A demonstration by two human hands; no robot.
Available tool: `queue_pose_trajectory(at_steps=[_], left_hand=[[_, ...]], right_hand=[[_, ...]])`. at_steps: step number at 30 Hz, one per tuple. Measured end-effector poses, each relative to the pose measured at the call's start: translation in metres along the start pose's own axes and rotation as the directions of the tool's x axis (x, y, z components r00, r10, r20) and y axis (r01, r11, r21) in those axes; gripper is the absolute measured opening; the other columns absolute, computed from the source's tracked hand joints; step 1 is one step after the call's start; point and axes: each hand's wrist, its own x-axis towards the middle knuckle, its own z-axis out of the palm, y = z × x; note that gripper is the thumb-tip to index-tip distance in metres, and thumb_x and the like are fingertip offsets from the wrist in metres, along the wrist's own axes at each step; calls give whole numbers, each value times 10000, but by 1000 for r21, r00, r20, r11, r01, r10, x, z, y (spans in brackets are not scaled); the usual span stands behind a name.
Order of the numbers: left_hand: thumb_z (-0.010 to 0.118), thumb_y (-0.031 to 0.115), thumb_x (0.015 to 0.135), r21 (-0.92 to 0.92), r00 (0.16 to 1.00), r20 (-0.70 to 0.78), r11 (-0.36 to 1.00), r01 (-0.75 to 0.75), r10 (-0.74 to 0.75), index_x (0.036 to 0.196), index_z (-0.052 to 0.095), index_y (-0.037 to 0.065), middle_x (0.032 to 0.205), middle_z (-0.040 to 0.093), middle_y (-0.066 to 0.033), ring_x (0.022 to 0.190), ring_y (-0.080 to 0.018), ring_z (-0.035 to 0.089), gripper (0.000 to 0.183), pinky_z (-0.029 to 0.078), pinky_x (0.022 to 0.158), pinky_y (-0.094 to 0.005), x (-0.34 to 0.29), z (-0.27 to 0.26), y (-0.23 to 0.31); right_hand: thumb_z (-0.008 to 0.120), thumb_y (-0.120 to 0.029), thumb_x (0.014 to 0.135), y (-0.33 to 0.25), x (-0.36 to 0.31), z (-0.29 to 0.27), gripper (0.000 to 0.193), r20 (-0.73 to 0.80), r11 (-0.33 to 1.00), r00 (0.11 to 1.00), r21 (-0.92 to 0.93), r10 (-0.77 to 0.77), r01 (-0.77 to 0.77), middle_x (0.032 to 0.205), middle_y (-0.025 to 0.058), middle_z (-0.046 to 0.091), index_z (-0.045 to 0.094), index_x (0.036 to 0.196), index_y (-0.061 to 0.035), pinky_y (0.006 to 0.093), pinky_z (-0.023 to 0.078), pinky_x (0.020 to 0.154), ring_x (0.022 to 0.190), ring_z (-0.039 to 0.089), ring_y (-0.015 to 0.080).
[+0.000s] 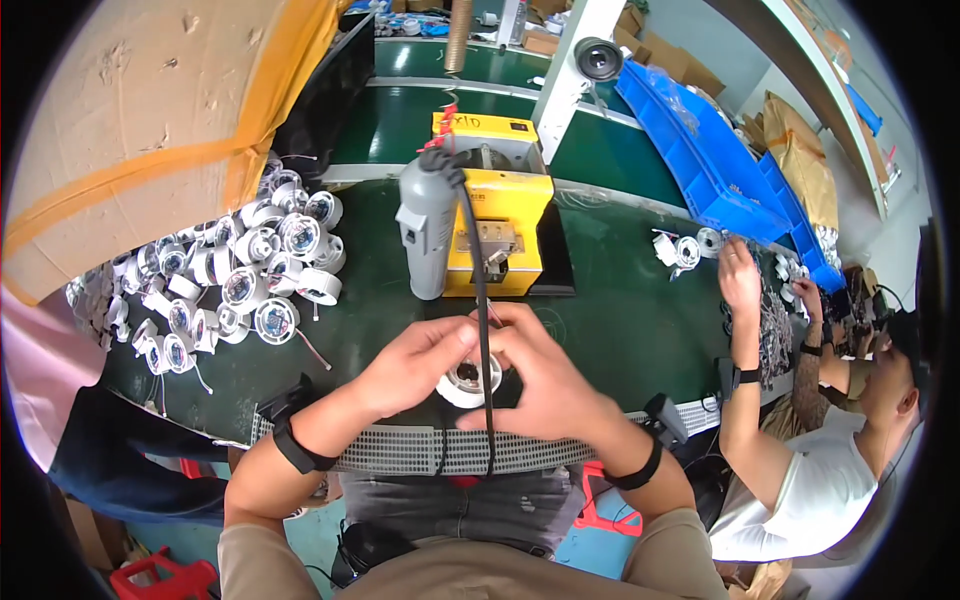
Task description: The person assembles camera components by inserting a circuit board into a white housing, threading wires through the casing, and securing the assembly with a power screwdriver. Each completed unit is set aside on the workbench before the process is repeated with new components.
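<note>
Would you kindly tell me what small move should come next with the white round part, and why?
Perhaps steady the white round part between the left hand and right hand, since both are close around it and its dark centre faces up.

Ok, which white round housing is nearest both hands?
The white round housing between the left hand and right hand, partly behind the black cable; the rest form a heap at left or lie farther right.

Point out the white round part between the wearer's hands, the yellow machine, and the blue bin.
White round part (458, 387): head view, on its pale ring.
Yellow machine (520, 208): head view, on its front panel.
Blue bin (692, 158): head view, on its wall.
</note>
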Motion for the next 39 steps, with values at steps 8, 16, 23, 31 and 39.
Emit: queue_pose_trajectory(at_steps=[8,16,23,31,39], left_hand=[[353,534,978,-318,958,-225,943,99,-177,900,539,52,834,616,-50,750,-110,591,522,471,677,-251,4,-1,0],[341,550,967,-469,924,-139,845,256,-356,1033,567,38,851,634,-68,825,-185,655,564,556,582,-359,6,-3,12],[286,465,1007,-504,957,-86,841,197,-276,1178,521,32,907,633,-72,743,-160,632,521,525,564,-292,8,0,6],[257,414,1024,-502,965,-87,847,172,-248,1213,500,10,979,627,-94,818,-178,635,508,535,632,-309,8,-1,2],[291,428,1014,-460,980,-117,883,90,-160,1290,449,16,1096,603,-100,988,-186,615,520,548,821,-373,8,7,6]], right_hand=[[640,-38,875,39,-2,-5,300,153,742,935,574,319,-347,944,78,641,542,1154,15,241,501,757,889,610,107],[579,-84,902,40,-4,-10,144,-57,895,981,422,184,-143,802,46,564,617,810,19,233,414,642,705,521,110],[616,-44,845,32,-4,1,144,-43,954,989,272,139,-122,813,38,481,599,715,15,274,397,641,729,497,128],[625,-56,840,30,-5,0,179,-2,932,985,324,172,-162,838,31,468,576,682,14,270,389,633,736,480,124],[548,-156,910,32,-4,-3,290,-61,832,918,449,391,-325,861,29,455,548,668,4,236,322,684,758,422,99]])
